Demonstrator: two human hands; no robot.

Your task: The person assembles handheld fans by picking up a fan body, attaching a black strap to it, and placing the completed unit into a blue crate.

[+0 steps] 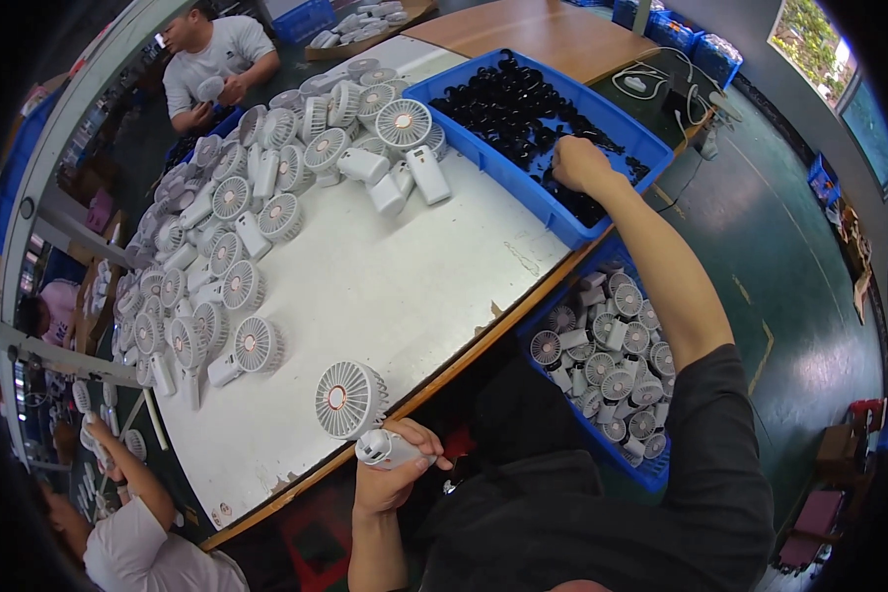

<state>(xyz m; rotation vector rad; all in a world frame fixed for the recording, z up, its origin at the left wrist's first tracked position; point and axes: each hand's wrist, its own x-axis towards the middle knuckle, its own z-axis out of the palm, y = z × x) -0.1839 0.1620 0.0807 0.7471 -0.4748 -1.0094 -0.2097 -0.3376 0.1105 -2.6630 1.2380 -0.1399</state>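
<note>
My left hand (395,474) is wrapped round the handle of a white handheld fan (350,400), at the table's near edge. The fan's round, slatted head faces up, with a copper-coloured ring at its centre. My right hand (582,168) reaches into a blue plastic tray (474,158) at the far right of the table. Its fingers are curled down among many small black parts (513,109), some of them looped. The fingertips are hidden, so what they pinch, if anything, does not show.
Many white handheld fans (232,197) lie heaped along the left of the white table (385,286). Below its right edge, a blue crate (651,479) holds more fans. Cables (651,74) lie beyond the tray. Co-workers sit at far left (217,64) and near left (148,543).
</note>
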